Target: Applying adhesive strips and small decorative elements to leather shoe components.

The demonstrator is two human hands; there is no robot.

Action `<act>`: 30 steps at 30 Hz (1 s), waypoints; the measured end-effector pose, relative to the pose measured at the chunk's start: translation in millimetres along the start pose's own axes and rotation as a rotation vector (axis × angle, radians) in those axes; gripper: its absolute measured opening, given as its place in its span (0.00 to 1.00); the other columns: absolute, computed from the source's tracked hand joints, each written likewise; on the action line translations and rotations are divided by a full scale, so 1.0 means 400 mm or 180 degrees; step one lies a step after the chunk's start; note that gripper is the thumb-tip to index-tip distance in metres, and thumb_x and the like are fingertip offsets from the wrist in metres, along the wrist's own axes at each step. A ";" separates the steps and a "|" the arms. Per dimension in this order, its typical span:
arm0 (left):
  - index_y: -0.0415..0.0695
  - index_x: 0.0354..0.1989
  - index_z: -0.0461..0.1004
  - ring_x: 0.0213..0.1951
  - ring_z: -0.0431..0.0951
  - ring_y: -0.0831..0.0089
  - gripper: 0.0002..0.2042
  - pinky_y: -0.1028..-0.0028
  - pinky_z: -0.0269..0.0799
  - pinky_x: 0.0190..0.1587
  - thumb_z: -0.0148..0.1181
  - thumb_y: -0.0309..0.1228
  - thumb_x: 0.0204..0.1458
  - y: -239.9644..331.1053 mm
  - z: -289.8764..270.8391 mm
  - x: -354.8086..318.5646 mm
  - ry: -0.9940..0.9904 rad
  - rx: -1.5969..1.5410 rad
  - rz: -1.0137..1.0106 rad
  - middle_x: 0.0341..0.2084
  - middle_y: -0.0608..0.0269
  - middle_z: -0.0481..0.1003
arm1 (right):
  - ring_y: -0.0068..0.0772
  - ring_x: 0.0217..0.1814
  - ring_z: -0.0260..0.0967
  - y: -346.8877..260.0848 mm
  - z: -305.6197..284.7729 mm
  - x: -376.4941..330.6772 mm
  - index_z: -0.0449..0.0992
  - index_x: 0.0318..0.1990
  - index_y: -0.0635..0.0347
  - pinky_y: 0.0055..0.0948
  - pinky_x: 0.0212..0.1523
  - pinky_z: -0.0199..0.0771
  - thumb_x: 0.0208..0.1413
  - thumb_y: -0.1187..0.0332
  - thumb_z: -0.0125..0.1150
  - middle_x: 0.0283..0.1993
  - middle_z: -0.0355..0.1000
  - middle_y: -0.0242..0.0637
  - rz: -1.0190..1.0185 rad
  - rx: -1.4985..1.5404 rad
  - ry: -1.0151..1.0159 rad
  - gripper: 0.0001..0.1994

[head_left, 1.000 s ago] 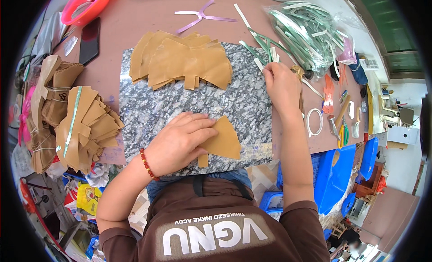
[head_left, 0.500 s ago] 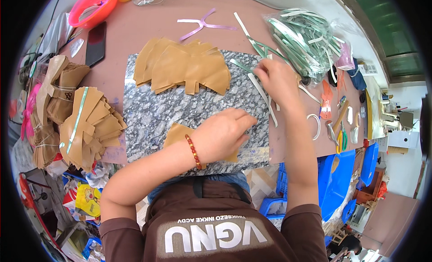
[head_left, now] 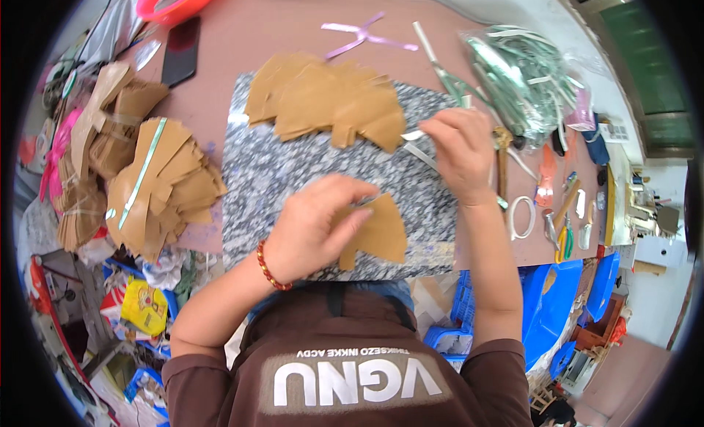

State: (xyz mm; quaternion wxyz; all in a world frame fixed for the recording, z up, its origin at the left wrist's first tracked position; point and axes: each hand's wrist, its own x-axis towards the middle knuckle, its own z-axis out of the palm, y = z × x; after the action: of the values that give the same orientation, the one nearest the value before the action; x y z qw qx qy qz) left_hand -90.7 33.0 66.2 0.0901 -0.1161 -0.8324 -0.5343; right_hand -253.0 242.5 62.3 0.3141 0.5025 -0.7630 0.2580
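Over slab (head_left: 257,177), left hand (head_left: 315,225) farther left

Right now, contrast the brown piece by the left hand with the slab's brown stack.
The brown piece looks single; the brown stack is overlapping layers. The left hand partly hides the piece; no hand covers the stack. The piece lies nearer the person than the stack. Both look brown.

Over a speckled stone slab (head_left: 253,192) on the brown desk (head_left: 249,31), the left hand (head_left: 315,221) curves across a tan fan-shaped piece (head_left: 386,232), its grip parted; contact is unclear. The right hand (head_left: 458,152) pinches a pale strip (head_left: 413,135). A tan stack (head_left: 315,100) lies on the slab's far side, a fanned tan pile (head_left: 172,196) to its left, and a clear bag of green strips (head_left: 521,82) far right.
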 end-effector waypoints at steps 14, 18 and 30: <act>0.40 0.36 0.76 0.36 0.77 0.60 0.08 0.67 0.72 0.40 0.65 0.19 0.48 -0.052 -0.117 -0.255 0.1026 0.0788 -0.0848 0.32 0.58 0.77 | 0.38 0.39 0.75 -0.074 -0.020 0.002 0.81 0.42 0.56 0.34 0.45 0.69 0.53 0.79 0.62 0.38 0.77 0.37 0.0549 -0.0473 -0.0704 0.10; 0.43 0.35 0.76 0.36 0.76 0.62 0.09 0.66 0.69 0.40 0.67 0.20 0.45 -0.066 -0.102 -0.278 0.0910 0.0987 -0.0295 0.32 0.62 0.77 | 0.32 0.42 0.75 0.052 -0.031 -0.004 0.79 0.42 0.59 0.30 0.47 0.71 0.60 0.77 0.59 0.39 0.78 0.37 0.2128 -0.0243 0.0049 0.06; 0.47 0.33 0.78 0.35 0.75 0.67 0.09 0.68 0.68 0.39 0.68 0.24 0.43 -0.063 -0.091 -0.267 0.0704 0.1416 0.0111 0.32 0.69 0.75 | 0.32 0.47 0.73 0.217 -0.202 0.006 0.76 0.44 0.67 0.23 0.50 0.71 0.62 0.78 0.58 0.47 0.76 0.43 0.2496 0.1413 0.1622 0.05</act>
State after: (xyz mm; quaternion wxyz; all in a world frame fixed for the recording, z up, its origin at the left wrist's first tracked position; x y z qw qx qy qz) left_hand 5.1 -20.6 30.2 0.2132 -0.0486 -0.9125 -0.3457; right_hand -316.4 329.8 111.4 0.2556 0.1546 -0.7202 0.6262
